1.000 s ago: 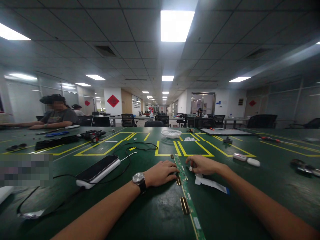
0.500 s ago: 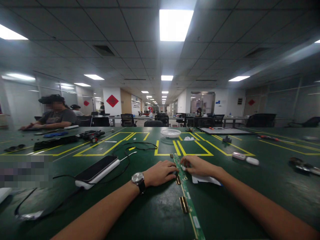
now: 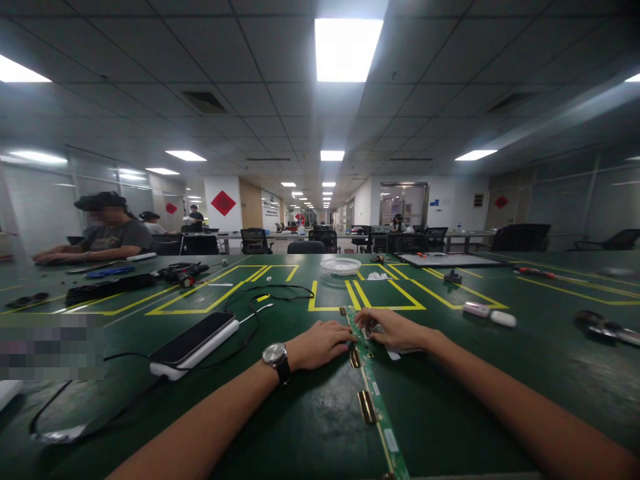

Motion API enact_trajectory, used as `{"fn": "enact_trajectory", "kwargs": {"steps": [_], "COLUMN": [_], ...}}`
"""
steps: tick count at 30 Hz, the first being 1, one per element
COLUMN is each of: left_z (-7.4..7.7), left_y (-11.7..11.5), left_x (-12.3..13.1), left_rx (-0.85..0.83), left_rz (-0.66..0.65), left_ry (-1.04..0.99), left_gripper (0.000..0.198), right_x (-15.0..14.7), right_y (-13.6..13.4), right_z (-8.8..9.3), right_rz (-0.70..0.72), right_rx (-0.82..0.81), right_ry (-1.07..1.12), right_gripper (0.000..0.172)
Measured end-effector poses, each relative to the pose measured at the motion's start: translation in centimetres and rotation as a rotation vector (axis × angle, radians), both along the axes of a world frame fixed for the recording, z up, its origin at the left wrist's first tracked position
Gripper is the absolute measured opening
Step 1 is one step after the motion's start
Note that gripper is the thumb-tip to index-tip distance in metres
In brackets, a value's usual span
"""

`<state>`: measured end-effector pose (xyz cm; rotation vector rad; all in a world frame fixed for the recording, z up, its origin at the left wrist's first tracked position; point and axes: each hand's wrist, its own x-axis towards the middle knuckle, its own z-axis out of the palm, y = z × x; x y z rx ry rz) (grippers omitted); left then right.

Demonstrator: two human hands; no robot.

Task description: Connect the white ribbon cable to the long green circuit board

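A long, narrow green circuit board point(image 3: 379, 393) runs lengthwise away from me on the table, with gold-coloured flaps point(image 3: 366, 407) along its left edge. My left hand point(image 3: 323, 343), a watch on its wrist, lies palm down with extended fingers, their tips touching the board's left edge near its far end. Across from it, my right hand point(image 3: 393, 328) has curled fingers on the board's upper face. A crumpled white paper or wipe point(image 3: 394, 355) is gathered in and under that hand; its exact hold is partly hidden by the fingers.
To the left, a phone point(image 3: 195, 340) rests on a white power strip point(image 3: 173, 372) with black cables. A white woven basket point(image 3: 341, 267) stands beyond the board. An earbud case point(image 3: 476, 309) lies right. A person point(image 3: 107, 230) sits across at far left.
My right hand has shifted slightly left over the board, and the white paper has moved along with it. My left hand stays nearly in place. The view has shifted a little.
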<state>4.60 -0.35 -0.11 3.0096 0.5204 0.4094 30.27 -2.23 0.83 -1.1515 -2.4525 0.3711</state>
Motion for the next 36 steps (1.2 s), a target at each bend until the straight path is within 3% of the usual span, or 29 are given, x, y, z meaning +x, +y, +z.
{"fn": "enact_trajectory", "kwargs": {"steps": [9, 15, 19, 22, 26, 30, 36], "left_z": [-0.4, -0.5, -0.1, 0.5, 1.0, 0.7, 0.7], "left_y": [0.5, 0.4, 0.4, 0.6, 0.8, 1.1, 1.1], "left_x": [0.1, 0.0, -0.3, -0.6, -0.9, -1.0, -1.0], "left_rx": [-0.019, -0.003, 0.052, 0.099, 0.145, 0.169, 0.139], "left_rz": [0.003, -0.001, 0.000, 0.014, 0.039, 0.056, 0.059], "left_ry": [0.010, -0.008, -0.069, -0.183, -0.245, -0.185, -0.171], "left_gripper": [0.033, 0.033, 0.032, 0.030, 0.027, 0.025, 0.027], "right_x": [0.1, 0.3, 0.3, -0.4, -1.3, 0.7, 5.7], "right_y": [-0.3, 0.2, 0.7, 0.9, 1.1, 2.4, 3.0], "right_z": [0.1, 0.0, 0.3, 0.3, 0.2, 0.1, 0.6], "right_rz": [0.033, 0.018, 0.032, 0.078, 0.136, -0.042, -0.508], "right_rx": [-0.020, 0.021, 0.120, 0.177, 0.103, 0.125, 0.120], "right_ry": [0.077, 0.032, 0.011, 0.016, -0.084, -0.250, -0.492], "right_gripper": [0.030, 0.025, 0.013, 0.026, 0.039, 0.040, 0.038]}}
